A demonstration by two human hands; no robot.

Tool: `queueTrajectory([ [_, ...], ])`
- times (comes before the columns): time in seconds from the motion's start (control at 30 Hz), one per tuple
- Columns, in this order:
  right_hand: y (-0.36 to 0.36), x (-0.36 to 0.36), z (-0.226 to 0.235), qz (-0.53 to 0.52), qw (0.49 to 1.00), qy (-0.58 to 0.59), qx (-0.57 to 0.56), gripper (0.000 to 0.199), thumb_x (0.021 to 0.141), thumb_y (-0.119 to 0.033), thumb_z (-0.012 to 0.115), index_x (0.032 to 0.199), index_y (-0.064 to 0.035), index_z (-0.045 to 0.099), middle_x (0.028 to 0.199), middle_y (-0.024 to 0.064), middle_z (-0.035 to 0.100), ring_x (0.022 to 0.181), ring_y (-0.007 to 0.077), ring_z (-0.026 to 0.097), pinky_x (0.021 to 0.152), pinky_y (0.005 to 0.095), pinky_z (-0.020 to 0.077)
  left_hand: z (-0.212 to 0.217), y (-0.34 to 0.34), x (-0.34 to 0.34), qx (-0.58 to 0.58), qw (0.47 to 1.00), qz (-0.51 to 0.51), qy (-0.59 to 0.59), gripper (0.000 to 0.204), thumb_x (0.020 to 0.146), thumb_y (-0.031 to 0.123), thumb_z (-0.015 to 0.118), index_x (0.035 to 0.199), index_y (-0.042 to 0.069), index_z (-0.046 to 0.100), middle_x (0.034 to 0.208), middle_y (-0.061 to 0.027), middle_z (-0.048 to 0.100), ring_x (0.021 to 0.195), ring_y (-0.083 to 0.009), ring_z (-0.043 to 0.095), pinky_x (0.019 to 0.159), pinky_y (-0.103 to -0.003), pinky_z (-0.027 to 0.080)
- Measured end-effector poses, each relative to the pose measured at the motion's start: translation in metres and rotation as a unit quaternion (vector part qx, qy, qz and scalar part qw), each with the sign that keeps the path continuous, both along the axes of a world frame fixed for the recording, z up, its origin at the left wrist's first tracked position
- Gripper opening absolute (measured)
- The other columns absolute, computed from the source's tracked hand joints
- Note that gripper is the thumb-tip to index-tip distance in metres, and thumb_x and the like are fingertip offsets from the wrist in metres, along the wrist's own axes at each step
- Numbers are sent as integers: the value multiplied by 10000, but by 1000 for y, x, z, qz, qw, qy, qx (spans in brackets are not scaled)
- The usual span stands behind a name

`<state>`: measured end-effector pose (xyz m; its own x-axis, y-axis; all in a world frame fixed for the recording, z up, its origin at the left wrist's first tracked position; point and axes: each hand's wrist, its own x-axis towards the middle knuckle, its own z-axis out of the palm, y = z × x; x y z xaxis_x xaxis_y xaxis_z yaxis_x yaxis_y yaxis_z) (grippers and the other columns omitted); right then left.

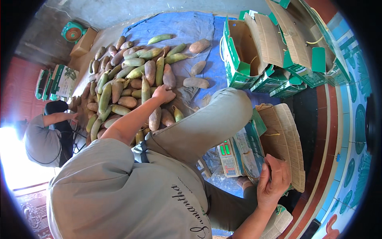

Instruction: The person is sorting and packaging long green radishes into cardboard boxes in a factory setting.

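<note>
My left hand (164, 94) reaches into a wide pile of long, plump vegetables, some green and some dusty brown. Its fingers are curled in at the near end of a reddish-brown vegetable (169, 75); what lies under them is hidden. On my right side, my right hand (273, 181) is raised over the edge of an open green and brown cardboard box (282, 139), its fingers bent but apart, with nothing seen in them. Close to this box is a digital scale (229, 164) with lit green displays. My bent knee (227, 111) stands between the pile and the box.
A blue tarp (179, 30) lies under the vegetables. Several open green cartons (242, 51) are stacked at the far right, beside a tiled wall (346, 175). Another person (43, 137) sits at the left, an arm toward the pile. A green round device (73, 32) stands far left.
</note>
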<state>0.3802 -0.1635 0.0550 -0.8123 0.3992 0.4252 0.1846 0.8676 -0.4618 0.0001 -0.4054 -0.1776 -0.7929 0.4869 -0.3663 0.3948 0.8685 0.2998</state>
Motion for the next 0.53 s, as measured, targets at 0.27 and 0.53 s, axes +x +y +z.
queueTrajectory([
  [0.27,10,-28,-11,12,1000,-4,7,202,708,-37,686,904,-35,638,825,116,616,738,307,595,651,395,480,-135,-114,-65,-217,949,-148,175,375,868,237,553,1203,73,595,1234,-133,590,1105,-309,575,962,-426,440],
  [0.53,75,-23,-49,-187,979,62,50,108,792,-158,676,856,-79,640,851,83,651,767,304,635,643,388,510,162,114,57,541,835,-101,18,404,956,61,471,1355,6,439,1316,-207,524,1147,-287,565,977,-363,455],
])
